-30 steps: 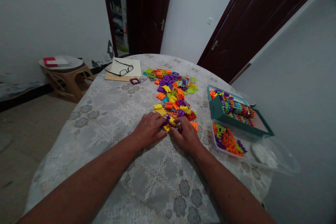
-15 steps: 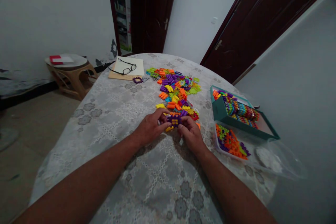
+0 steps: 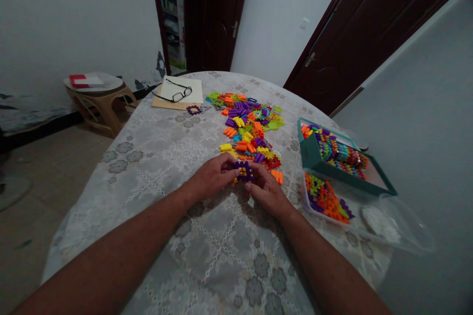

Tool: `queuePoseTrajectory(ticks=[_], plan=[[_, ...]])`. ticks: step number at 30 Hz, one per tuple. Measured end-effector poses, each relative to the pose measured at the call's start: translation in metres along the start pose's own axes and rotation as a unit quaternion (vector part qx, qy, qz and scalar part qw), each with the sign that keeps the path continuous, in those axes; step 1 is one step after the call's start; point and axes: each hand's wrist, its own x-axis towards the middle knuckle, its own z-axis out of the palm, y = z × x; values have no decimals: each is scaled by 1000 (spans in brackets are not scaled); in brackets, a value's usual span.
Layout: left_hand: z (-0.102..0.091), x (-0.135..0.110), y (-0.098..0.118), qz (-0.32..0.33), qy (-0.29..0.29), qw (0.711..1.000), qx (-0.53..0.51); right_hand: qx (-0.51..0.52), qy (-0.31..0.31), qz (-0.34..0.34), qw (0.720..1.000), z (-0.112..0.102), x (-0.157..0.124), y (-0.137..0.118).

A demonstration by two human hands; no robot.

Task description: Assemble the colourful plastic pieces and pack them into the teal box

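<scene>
Between thumb and fingers, my left hand (image 3: 214,178) grips the left side of a purple plastic building piece (image 3: 244,171) with notched edges and a window-like middle showing yellow. My right hand (image 3: 269,190) is closed at its right side, the fingers curled behind it and the thumb just below. Parts of the piece are covered by my fingers. Right beyond my hands lies a long heap of loose building pieces (image 3: 247,125) in purple, orange, yellow and green. One orange piece (image 3: 277,176) rests beside my right hand.
On the right stand a clear plastic tub (image 3: 305,197) of pieces and a green box (image 3: 312,155) filled with colourful items. Eyeglasses (image 3: 178,96) lie on papers (image 3: 192,89) at the back left. A stool (image 3: 105,103) stands beyond the patterned tablecloth (image 3: 148,177).
The purple piece has turned slightly and shifted a little left. My right fingers have moved in behind it, and the right thumb has slid left and down.
</scene>
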Motion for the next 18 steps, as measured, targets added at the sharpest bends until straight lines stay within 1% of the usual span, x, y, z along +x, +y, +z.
queuePoseTrajectory(ticks=[2, 4, 5, 7, 8, 10, 12, 14, 16, 18], plan=[[-1, 0, 1, -14, -25, 999, -31, -20, 23, -13, 999, 0, 2, 2], [-4, 1, 2, -19, -21, 998, -50, -40, 57, -34, 997, -3, 3, 4], [-6, 1, 2, -20, -5, 998, -57, -53, 77, -46, 995, -5, 3, 6], [-10, 4, 2, -23, 48, 997, -60, -110, 122, -71, 984, -11, 3, 9], [-12, 5, 2, -26, 82, 995, -55, -161, 139, -85, 973, -13, 3, 10], [-17, 7, 1, -31, 146, 988, -40, -284, 155, -126, 938, -16, 3, 11], [-21, 8, -1, -31, 194, 980, -5, -393, 137, -173, 893, -14, 4, 11], [-25, 8, -3, -20, 221, 973, 68, -460, 102, -209, 857, -9, 5, 9], [-27, 7, -5, -16, 230, 956, 182, -498, 63, -229, 834, -3, 8, 8], [-27, 5, -7, -24, 223, 930, 293, -515, 30, -237, 824, 2, 10, 7]])
